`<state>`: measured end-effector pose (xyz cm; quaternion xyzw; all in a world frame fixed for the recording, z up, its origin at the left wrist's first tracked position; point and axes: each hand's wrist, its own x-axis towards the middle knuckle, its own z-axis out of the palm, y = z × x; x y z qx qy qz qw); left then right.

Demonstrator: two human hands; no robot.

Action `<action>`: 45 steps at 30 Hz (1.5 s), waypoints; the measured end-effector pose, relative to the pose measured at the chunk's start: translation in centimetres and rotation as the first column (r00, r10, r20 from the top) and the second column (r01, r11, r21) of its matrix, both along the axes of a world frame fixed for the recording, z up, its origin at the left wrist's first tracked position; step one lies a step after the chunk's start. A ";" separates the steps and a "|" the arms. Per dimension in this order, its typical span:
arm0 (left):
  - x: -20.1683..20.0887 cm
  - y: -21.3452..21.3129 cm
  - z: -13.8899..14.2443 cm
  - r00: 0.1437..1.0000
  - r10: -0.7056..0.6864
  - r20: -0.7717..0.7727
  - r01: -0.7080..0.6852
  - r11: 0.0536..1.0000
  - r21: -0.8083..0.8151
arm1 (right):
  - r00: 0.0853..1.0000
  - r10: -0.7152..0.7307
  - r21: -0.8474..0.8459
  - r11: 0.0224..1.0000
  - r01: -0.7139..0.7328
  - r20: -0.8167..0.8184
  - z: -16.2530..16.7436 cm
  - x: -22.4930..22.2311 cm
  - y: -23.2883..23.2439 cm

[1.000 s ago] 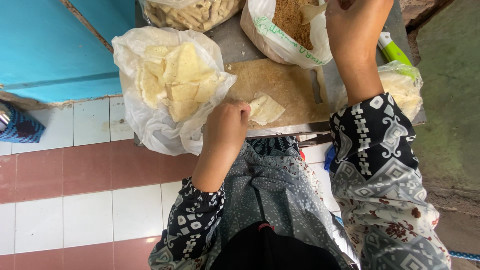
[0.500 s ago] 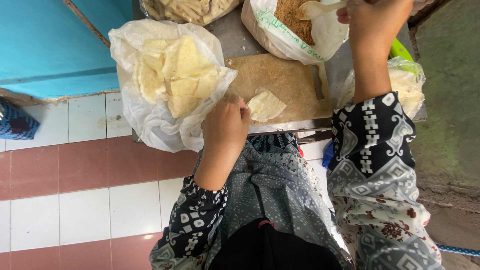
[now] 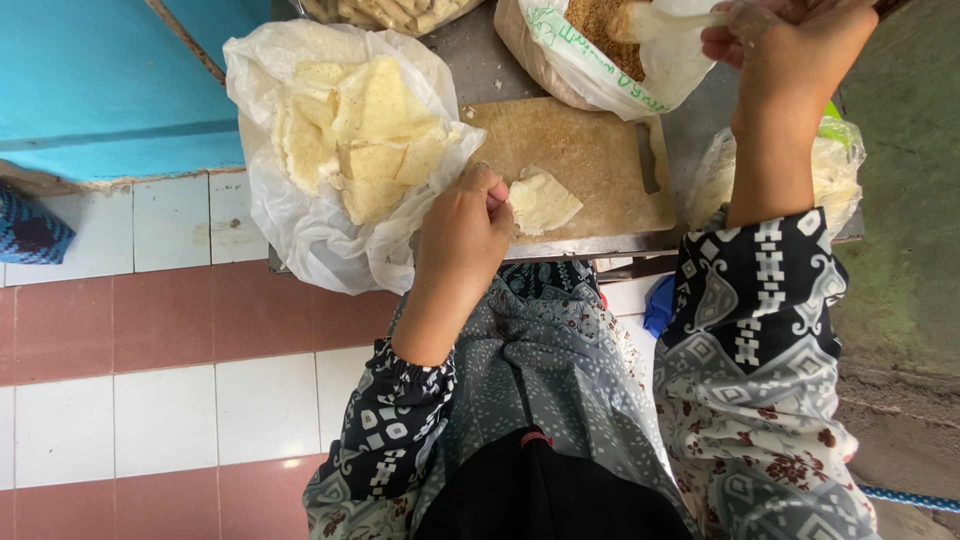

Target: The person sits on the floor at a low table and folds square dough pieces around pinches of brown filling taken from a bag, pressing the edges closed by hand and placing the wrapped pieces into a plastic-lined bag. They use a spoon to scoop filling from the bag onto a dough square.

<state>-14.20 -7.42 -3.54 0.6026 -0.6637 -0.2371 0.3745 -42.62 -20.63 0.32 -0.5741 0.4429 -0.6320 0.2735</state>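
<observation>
1. Nearest the camera, patterned grey and black sleeves and a lap covered in the same soft printed cloth filled the lower frame, above a floor of white and reddish tiles (image 3: 160, 320).
2. The left hand (image 3: 462, 225) rested at the near edge of a wooden board (image 3: 590, 150), its fingers curled in narrow; just right of the fingertips lay a thin, pale, roughly square wafer piece (image 3: 543, 202), touching them at one corner. Whether the fingers pinched it could not be told.
3. The board was flat, brown and dusted with fine crumbs, and it sat on a grey metal tabletop (image 3: 480, 60).
4. Left of the left fingers, close beside them, a crinkled white plastic bag (image 3: 300, 220) lay open, full of pale yellow, brittle-looking wafer sheets (image 3: 365, 130).
5. Right of the board, another clear bag of pale pieces (image 3: 835, 170) stood partly behind the right forearm.
6. Farthest, the right hand (image 3: 790, 45) was closed on a thin whitish piece (image 3: 650, 20) over an open bag of brown crumbs (image 3: 590, 50).
</observation>
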 end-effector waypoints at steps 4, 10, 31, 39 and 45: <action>0.3 0.1 -0.4 0.993 -0.045 -0.108 0.045 0.999 -0.001 | 0.999 0.026 0.041 0.999 -0.027 0.020 -0.1 0.1 0.8; 0.5 0.2 -0.8 0.992 -0.054 -0.114 0.054 0.999 -0.003 | 0.997 0.005 0.030 1.000 -0.007 0.081 -0.3 0.2 0.9; 0.4 0.8 -0.4 0.998 -0.011 -0.057 0.010 1.000 -0.024 | 0.982 0.062 0.206 0.974 -0.099 0.177 2.1 3.3 11.4; 0.1 0.4 -0.7 0.994 -0.004 -0.114 0.005 1.000 0.009 | 0.991 0.116 0.263 0.960 -0.095 -0.064 -0.2 6.1 14.5; 0.2 0.4 -0.6 0.988 -0.009 -0.154 0.008 1.000 -0.007 | 0.929 0.095 0.109 0.992 -0.060 -0.359 0.1 7.6 16.5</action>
